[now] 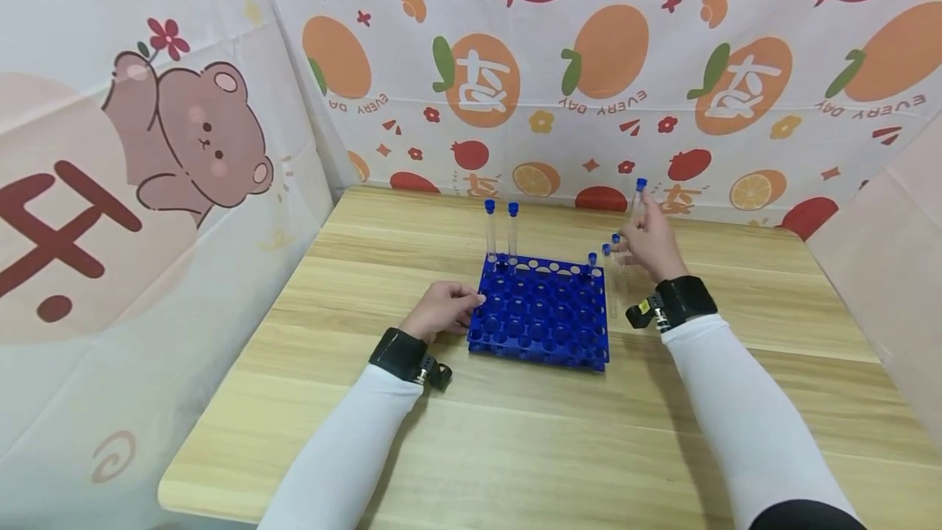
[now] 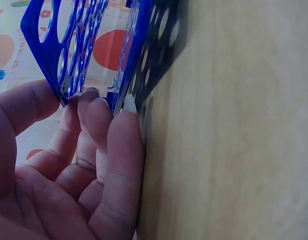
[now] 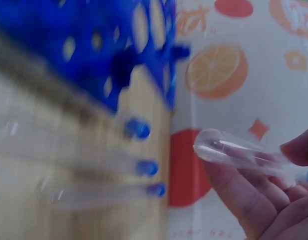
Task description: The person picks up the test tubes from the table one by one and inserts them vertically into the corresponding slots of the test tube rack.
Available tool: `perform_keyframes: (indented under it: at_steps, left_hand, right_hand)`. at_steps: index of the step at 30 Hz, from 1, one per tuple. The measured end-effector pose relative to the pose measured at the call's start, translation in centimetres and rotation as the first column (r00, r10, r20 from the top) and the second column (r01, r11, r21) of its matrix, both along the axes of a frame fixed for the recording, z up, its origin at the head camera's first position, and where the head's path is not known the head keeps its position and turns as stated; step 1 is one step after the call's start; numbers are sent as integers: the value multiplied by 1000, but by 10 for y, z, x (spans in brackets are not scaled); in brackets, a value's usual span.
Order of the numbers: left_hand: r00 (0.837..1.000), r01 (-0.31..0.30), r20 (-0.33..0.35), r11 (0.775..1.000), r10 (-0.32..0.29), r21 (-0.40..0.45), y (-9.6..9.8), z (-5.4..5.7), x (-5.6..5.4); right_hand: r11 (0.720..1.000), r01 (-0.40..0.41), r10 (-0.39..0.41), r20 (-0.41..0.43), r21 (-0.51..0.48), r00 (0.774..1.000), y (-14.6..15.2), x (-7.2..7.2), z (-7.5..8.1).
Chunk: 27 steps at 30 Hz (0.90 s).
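Observation:
A blue test tube rack (image 1: 540,313) stands on the table, with two clear, blue-capped test tubes (image 1: 513,231) upright in its far left corner. My left hand (image 1: 441,307) grips the rack's left side; in the left wrist view the thumb is at the upper plate's corner and the curled fingers (image 2: 125,150) touch the side. Above the table, right of the rack, my right hand (image 1: 651,242) pinches a test tube (image 1: 637,199) with its blue cap up. The right wrist view shows this tube's rounded clear end (image 3: 213,145). Several capped test tubes (image 3: 147,168) lie beside the rack, blurred.
The wooden table (image 1: 515,448) carries the rack and tubes. A fruit-print curtain (image 1: 545,64) hangs along its back edge, and a bear-print cloth (image 1: 199,129) hangs on the left. Both wrists wear black camera straps (image 1: 686,298).

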<state>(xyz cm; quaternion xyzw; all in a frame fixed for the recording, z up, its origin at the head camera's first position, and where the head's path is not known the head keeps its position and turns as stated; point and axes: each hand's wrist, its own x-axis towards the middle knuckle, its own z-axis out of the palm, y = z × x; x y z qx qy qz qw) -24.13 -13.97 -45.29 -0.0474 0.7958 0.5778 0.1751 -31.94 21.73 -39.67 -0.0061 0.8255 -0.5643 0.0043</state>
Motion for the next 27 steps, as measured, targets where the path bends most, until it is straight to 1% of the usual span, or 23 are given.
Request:
perform_keyframes:
  at_steps: [3, 6, 9, 12, 16, 19, 21, 23, 25, 27]
  left_hand:
    - [1000, -1, 0, 1000, 1, 0, -1, 0, 0]
    - [1000, -1, 1, 1000, 1, 3, -2, 0, 0]
    - [1000, 0, -2, 1000, 0, 8, -1, -1, 1]
    - [1000, 2, -4, 1000, -2, 10, -1, -2, 0]
    - [1000, 2, -7, 1000, -2, 6, -1, -3, 1]
    - [1000, -1, -6, 1000, 1, 6, -1, -4, 1]
    - [1000, -2, -4, 1000, 2, 7, -1, -4, 1]
    - [1000, -2, -5, 1000, 2, 6, -2, -4, 1]
    - [1000, -2, -6, 1000, 2, 5, -2, -3, 2]
    - [1000, -1, -7, 1000, 2, 2, -1, -3, 3]
  right_hand:
    - [1000, -27, 27, -59, 0, 998, -16, 0, 5]
    - [997, -66, 62, -102, -30, 993, -30, 1, 10]
    - [993, -95, 86, -124, -71, 989, -44, 5, 17]
    - [989, -113, 99, -144, -95, 985, -58, 12, 29]
    - [991, -114, 99, -185, -70, 978, -73, 26, 46]
    - [994, -107, 99, -221, -24, 970, -80, 32, 54]
    - [994, -107, 104, -238, 2, 966, -84, 34, 57]
    - [994, -105, 103, -259, 7, 960, -87, 34, 57]
    - [994, -105, 94, -271, -23, 958, -90, 34, 57]
    - [992, -102, 75, -293, -79, 953, -93, 34, 54]
